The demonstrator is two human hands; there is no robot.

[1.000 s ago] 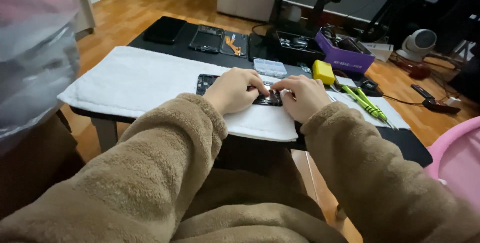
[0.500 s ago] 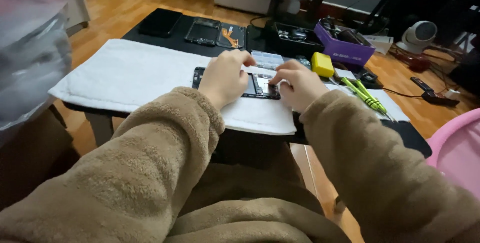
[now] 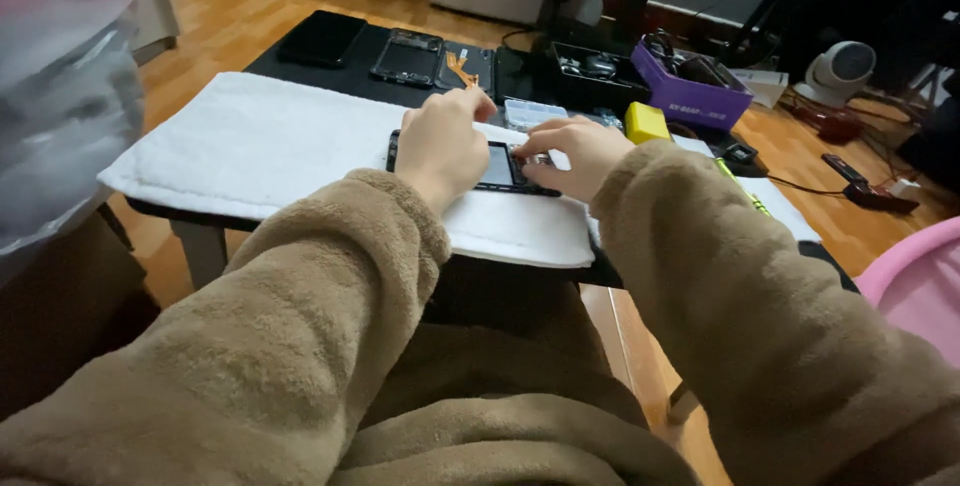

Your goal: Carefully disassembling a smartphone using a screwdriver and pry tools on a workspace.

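Note:
An opened black phone [image 3: 500, 168] lies flat on a white towel [image 3: 270, 141] that covers a low black table [image 3: 350, 81]. My left hand [image 3: 440, 146] rests on the phone's left part and grips its edge. My right hand [image 3: 575, 151] is bent over the phone's right end, fingertips pressed on its inner parts. Whether the fingers hold a small tool I cannot tell. Both arms wear thick brown fleece sleeves.
Behind the towel lie a dark phone [image 3: 320, 38], an open phone shell [image 3: 408, 56], a black tray [image 3: 585, 71], a purple box [image 3: 692, 94] and a yellow block [image 3: 646, 122]. A pink seat [image 3: 915, 281] stands at right, a white fan [image 3: 842, 71] on the wooden floor.
My view has shifted a little, so the table sits lower in view. Both hands stay on the phone; the right fingers have moved slightly along its right end.

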